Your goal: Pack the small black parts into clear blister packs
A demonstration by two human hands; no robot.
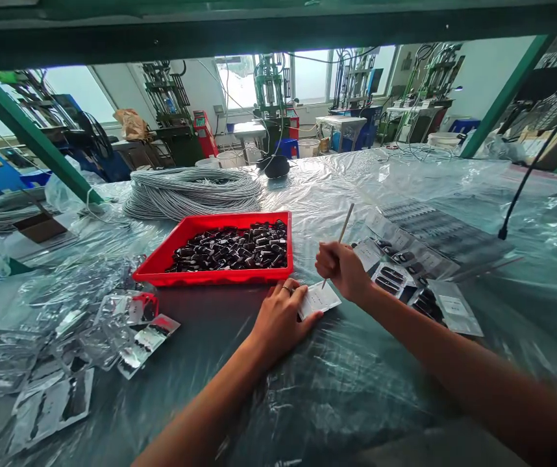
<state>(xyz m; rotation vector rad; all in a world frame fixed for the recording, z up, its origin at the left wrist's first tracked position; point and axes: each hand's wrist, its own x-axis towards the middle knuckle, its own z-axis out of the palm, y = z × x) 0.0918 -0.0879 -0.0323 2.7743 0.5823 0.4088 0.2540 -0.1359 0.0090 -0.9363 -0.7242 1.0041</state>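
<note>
My left hand [281, 316] grips a small white packet [321, 299] by its left side, the thumb along the near edge. In my right hand [341, 266] a thin stick [346, 224] is clasped in a fist and stands slightly tilted. Its lower end meets the packet, or nearly so; I cannot tell whether it presses in. Just beyond my left hand is a red tray [220, 279] heaped with small black and silver parts [234, 248]. Right of my right hand lie packets with black parts [390, 277] and a flat clear bag with a white label [454, 306].
Clear packets [71, 344] are strewn on the left of the plastic-covered table [239, 402]. Coiled grey cable [193, 192] lies behind the tray. Sheets of packets [434, 227] spread at the right. A green frame [278, 35] crosses overhead; machines [271, 84] stand beyond.
</note>
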